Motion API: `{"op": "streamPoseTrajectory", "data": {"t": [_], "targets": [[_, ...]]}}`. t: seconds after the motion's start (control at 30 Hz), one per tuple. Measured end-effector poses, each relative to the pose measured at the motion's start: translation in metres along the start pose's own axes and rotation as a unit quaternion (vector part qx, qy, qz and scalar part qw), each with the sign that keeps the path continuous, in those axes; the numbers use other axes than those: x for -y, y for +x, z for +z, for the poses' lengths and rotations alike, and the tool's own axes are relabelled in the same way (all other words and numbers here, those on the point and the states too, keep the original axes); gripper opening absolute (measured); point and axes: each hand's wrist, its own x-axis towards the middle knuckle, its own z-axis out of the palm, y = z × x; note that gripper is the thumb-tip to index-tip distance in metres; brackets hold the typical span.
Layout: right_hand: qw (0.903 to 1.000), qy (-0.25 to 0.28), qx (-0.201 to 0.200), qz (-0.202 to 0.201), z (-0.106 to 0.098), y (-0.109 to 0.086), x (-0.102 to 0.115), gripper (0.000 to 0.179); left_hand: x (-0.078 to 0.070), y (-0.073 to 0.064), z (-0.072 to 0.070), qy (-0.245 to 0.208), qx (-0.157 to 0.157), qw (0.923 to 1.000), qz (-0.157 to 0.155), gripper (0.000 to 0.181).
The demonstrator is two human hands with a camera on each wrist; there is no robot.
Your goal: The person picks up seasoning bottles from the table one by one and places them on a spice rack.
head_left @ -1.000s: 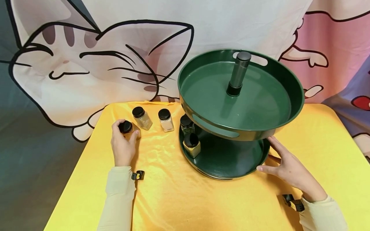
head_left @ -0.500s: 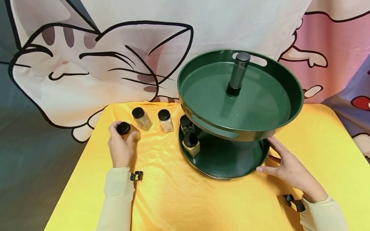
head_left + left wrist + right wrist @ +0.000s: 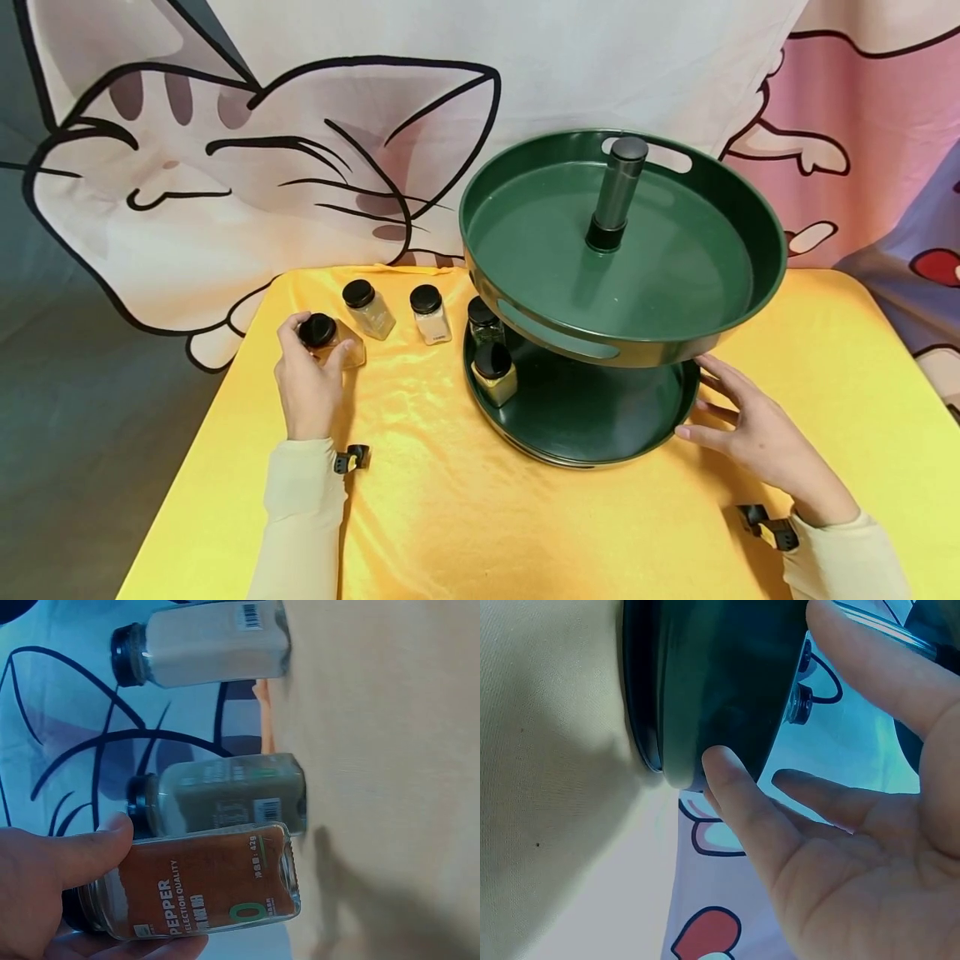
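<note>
My left hand grips a square glass pepper jar with a black lid and reddish-brown powder, thumb on one side and fingers on the other. Beyond it stand a jar of greyish-tan powder and a jar of pale powder. A two-tier green turntable tray occupies the centre right. On its lower tier, at the left, sit a yellow spice jar and a dark green herb jar, partly under the upper tier. With fingers spread, my right hand is at the lower tier's right rim.
The upper tier overhangs the lower one, and a grey post rises through its middle. A yellow cloth covers the table. Behind hangs a curtain with cartoon cats. The table's left edge lies close beside my left arm.
My left hand has shifted slightly left and toward me, and the pepper jar in it leans more. The right hand has drawn a little to the right along the rim.
</note>
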Motion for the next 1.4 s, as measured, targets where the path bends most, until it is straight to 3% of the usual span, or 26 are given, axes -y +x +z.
{"op": "streamPoseTrajectory", "data": {"t": [0.27, 0.5, 0.87, 1.4], "targets": [[0.9999, -0.003, -0.007, 0.012, 0.001, -0.002, 0.002, 0.100, -0.011, -0.003, -0.006, -0.015, -0.007, 0.9995, 0.029, 0.067], [0.9997, -0.012, -0.019, -0.003, 0.005, -0.001, 0.005, 0.101, -0.026, -0.008, -0.012, -0.025, -0.008, 0.9980, 0.057, 0.067], [0.9999, 0.001, -0.007, -0.011, 0.006, 0.002, 0.008, 0.115, -0.050, -0.020, -0.021, -0.038, -0.012, 0.9947, 0.095, 0.068], [0.9991, -0.041, 0.008, 0.003, 0.008, 0.001, 0.011, 0.114, -0.077, -0.041, -0.025, -0.042, 0.018, 0.9855, 0.163, 0.072]]}}
